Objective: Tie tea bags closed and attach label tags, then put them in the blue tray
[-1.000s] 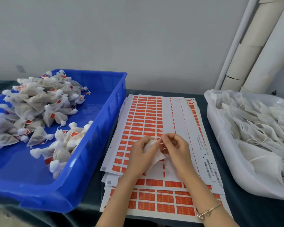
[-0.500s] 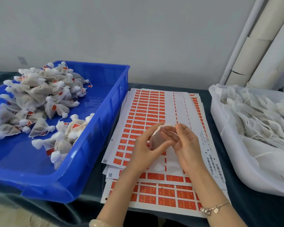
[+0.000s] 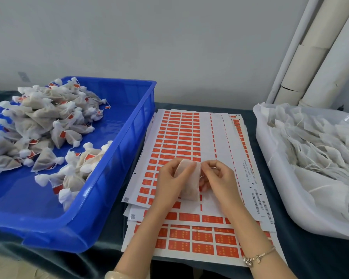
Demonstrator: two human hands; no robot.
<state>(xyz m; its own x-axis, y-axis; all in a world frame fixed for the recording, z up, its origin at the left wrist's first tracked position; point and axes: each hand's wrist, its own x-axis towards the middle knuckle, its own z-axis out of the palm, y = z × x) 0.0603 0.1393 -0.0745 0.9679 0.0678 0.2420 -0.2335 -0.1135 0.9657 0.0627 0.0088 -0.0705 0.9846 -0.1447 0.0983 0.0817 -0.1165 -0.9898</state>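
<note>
Now this tea bag needs its knot

The left hand (image 3: 168, 179) holds one tea bag (image 3: 189, 184) up over the sticker sheets (image 3: 179, 135), with its fingers curled round it. The right hand (image 3: 219, 176) pinches the bag's top corner. I cannot tell if it has the string. The top looks not yet tied, so a tip could spill the tea. A hard pull could rip the thin cloth. The blue tray (image 3: 129, 152) sits just to the left, with many tied bags (image 3: 44, 121) inside. A white tub (image 3: 270, 170) of untied bags (image 3: 320, 150) is on the right. Everything sits on a dark cloth table (image 3: 314, 258) by a plain wall (image 3: 169, 47). Big cardboard tubes (image 3: 320, 57) lean in the corner.
</note>
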